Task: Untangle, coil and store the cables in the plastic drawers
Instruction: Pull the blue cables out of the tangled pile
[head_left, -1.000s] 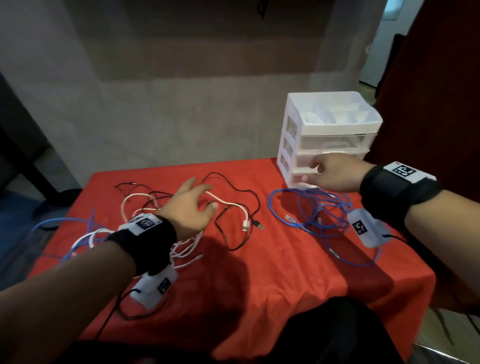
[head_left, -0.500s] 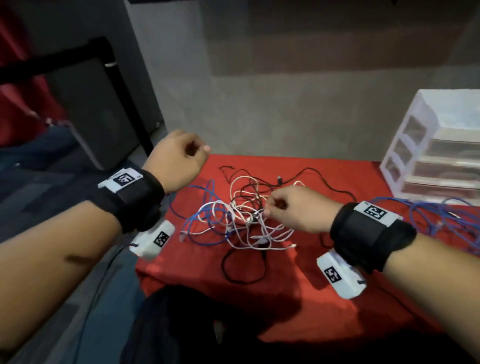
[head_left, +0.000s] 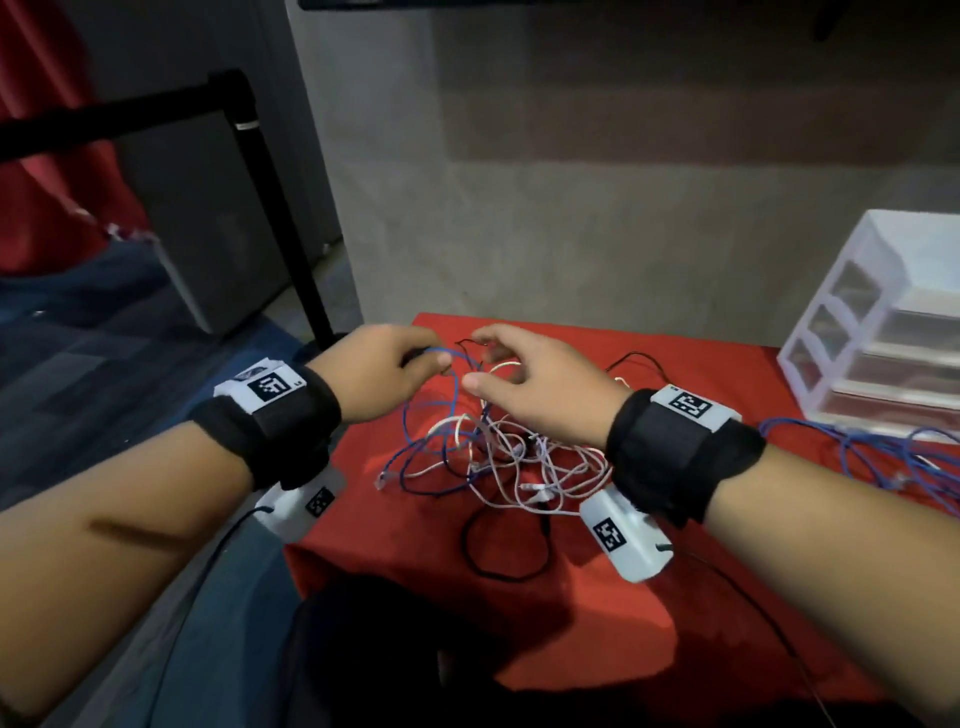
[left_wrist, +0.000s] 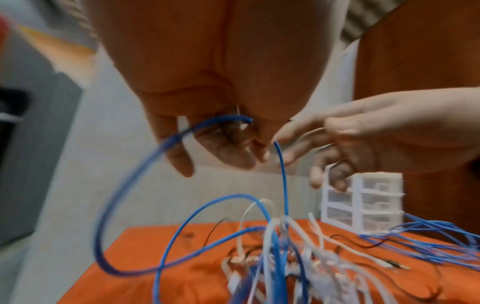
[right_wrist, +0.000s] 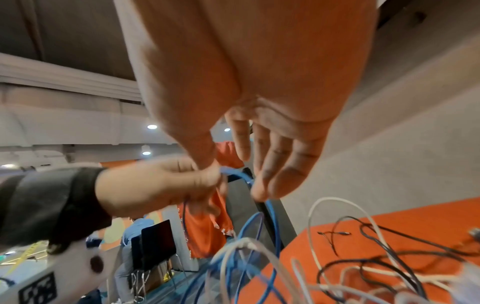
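The left hand (head_left: 382, 376) has its fingertips (left_wrist: 231, 142) curled in and pinches a loop of the blue cable (head_left: 441, 410), lifting it above the heap; the knuckles face up and the wrist, in a black strap, angles in from the left. Just beside it, the right hand (head_left: 540, 384) hovers with fingers (right_wrist: 275, 164) loosely spread and slightly bent, thumb forward; its fingertips are near the same blue strand and a white loop, though whether they grip anything cannot be told. Below both hands lies the tangle of white cables (head_left: 524, 457), blue and black strands mixed in, on the red tablecloth (head_left: 597, 613). A second blue cable bundle (head_left: 883, 452) lies further right, before the white plastic drawers (head_left: 872, 332).
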